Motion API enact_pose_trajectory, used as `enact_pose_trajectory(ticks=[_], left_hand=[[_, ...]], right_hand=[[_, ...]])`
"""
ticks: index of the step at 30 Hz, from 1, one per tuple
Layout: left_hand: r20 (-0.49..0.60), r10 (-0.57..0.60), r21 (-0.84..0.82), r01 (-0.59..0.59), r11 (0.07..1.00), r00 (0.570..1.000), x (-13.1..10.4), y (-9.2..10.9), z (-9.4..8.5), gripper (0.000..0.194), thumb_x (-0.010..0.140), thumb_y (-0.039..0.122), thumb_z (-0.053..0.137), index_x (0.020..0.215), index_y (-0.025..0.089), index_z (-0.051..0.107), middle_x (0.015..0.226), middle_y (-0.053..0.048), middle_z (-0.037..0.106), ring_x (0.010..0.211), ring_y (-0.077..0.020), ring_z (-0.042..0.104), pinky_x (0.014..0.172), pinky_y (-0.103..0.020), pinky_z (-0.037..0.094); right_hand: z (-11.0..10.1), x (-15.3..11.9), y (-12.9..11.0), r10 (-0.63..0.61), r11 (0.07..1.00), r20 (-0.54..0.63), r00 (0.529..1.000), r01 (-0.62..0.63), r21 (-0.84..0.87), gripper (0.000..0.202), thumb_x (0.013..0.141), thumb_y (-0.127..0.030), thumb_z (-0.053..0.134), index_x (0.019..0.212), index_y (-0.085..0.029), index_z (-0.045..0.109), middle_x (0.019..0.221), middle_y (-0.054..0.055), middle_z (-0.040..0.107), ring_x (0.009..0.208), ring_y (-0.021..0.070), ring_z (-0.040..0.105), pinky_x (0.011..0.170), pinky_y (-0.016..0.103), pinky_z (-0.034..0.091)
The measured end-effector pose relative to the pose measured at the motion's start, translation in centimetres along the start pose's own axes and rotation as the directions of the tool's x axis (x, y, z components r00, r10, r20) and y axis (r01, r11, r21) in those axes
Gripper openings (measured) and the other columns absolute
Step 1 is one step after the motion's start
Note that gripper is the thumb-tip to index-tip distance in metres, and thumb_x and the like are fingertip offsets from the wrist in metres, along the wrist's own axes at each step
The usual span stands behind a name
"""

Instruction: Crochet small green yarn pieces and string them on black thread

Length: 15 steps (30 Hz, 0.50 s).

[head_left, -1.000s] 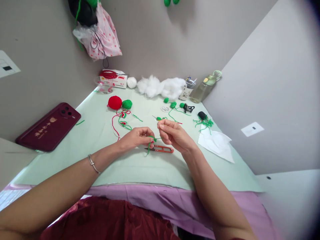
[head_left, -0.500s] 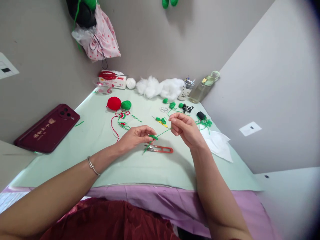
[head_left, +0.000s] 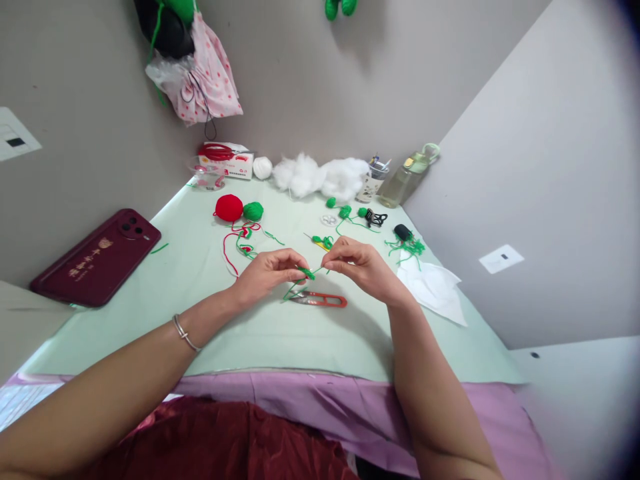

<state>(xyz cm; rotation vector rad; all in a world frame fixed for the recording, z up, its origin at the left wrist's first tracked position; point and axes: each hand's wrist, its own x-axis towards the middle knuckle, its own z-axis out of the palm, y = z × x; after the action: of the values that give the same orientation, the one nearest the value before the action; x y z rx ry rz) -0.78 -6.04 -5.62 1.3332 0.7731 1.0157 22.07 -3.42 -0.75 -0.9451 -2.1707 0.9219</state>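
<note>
green yarn piece sits pinched between both hands just above the pale green desk, over a pair of red thread snips. the left hand grips the small knotted bit with fingertips pressed together, while the right hand pinches a strand at its far end, fingers closed on it; loose green tails hang down toward the snips. whether a needle is in the right hand cannot be told. several small green pieces already lie finished-looking farther back, near a red yarn ball and a green yarn ball, so the work appears partway through, with this piece unfinished and its tails untrimmed. white stuffing lines the wall, and a dark red phone rests at the left.
</note>
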Motion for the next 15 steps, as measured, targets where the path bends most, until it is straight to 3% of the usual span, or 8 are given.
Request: enact_pose_trajectory(ticks=[15], left_hand=[[0.011,0.023,0.009,-0.023,1.0,1.0,0.0,0.09,0.03,0.013,0.079,0.023,0.073,0.088,0.015,0.069,0.082,-0.001,0.069,0.078,-0.0139,0.066,0.078,-0.026,0.05]], right_hand=[[-0.09,-0.12,-0.15,0.017,1.0,0.045,0.999,-0.016,-0.025,0.012,0.091,-0.026,0.064,0.088,-0.021,0.074,0.082,0.002,0.055,0.078,0.0144,0.052,0.068,0.03,0.041]])
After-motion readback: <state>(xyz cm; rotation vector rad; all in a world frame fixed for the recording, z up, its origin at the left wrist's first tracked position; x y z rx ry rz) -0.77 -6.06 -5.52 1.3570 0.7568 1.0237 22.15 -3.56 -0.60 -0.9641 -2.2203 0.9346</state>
